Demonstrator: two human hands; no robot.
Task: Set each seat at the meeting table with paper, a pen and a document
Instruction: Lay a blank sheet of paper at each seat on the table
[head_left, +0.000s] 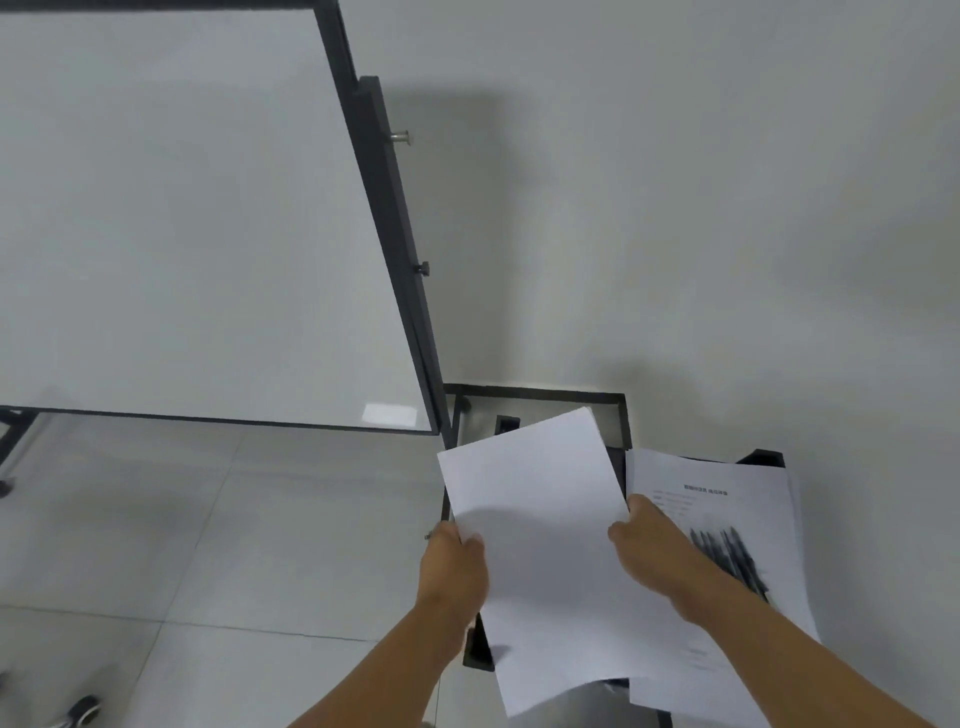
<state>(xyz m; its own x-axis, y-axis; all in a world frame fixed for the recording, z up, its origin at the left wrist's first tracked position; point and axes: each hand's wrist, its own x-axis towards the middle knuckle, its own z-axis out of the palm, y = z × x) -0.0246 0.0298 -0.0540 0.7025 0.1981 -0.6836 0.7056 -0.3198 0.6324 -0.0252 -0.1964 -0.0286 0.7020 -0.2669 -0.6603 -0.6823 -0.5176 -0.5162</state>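
Beside a whiteboard (197, 218), both hands hold a blank paper stack (540, 551) by its long edges: left hand (457, 564) pinching, right hand (654, 551) gripping. Pens (727, 558) on printed documents (727, 499) lie just right, nearest the right hand.

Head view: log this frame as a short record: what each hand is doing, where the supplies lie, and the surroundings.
left hand: grips the left edge of the blank paper
right hand: pinches the paper's right edge
paper: a plain white stack, tilted, held over a dark stand
document: printed sheets lying to the right, partly under the right arm
pens: a dark blurred bundle resting on the document
whiteboard: dark-framed, at the left
floor: pale tiles
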